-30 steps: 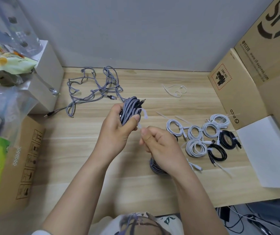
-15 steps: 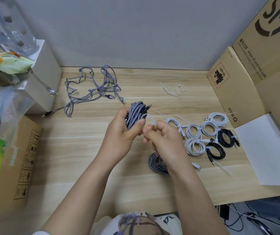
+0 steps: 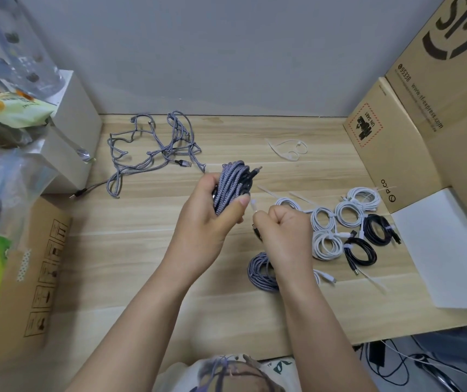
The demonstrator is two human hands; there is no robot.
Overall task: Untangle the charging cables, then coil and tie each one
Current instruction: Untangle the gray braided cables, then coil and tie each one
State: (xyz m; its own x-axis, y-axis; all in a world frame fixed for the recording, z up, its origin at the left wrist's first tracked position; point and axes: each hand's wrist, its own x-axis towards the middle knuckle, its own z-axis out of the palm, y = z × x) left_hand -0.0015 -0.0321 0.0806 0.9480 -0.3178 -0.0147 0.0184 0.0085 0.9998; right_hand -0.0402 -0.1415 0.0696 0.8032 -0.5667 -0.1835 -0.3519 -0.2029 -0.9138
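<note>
Most cables lie coiled and tied at 3 o'clock on the surface (image 3: 147, 278), one tangle (image 3: 153, 148) waits at 11 o'clock, while left hand (image 3: 206, 222) grips the grey coil (image 3: 230, 185) and right hand (image 3: 286, 233) pinches its tie (image 3: 253, 206).

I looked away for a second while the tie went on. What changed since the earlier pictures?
The right hand pulled the white tie down and away from the braided coil, so its loop closed up. The left hand kept gripping the coil. The cables on the table stayed put.
</note>
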